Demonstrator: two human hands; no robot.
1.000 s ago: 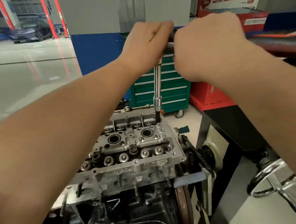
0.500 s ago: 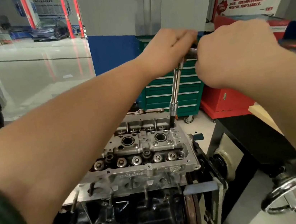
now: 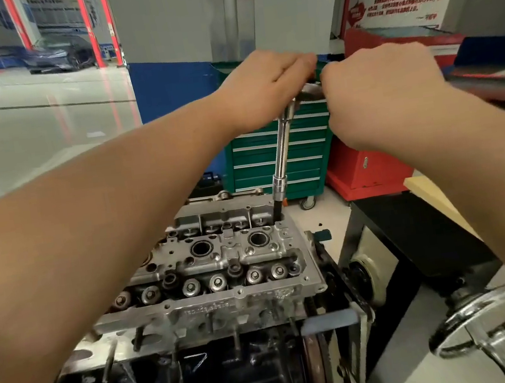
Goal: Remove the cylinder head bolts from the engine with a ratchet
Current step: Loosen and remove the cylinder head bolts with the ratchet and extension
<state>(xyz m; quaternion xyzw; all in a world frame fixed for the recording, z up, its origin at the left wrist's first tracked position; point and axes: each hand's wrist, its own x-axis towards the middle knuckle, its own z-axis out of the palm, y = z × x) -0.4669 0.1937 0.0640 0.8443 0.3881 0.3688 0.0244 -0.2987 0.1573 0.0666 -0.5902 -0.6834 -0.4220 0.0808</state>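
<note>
Both hands (image 3: 324, 85) grip the ratchet (image 3: 283, 142) over the engine (image 3: 223, 269); green tool cabinet (image 3: 300, 152) behind.

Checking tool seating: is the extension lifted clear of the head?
No, the extension reaches down into a hole at the head's far right corner.

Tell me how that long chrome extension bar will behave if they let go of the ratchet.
The extension bar looks like rigid steel, so it probably won't flex. It leans, seated only at its tip in the cylinder head, so it would likely tip over. Its polished round surface suggests it's slippery and apt to roll.
</note>
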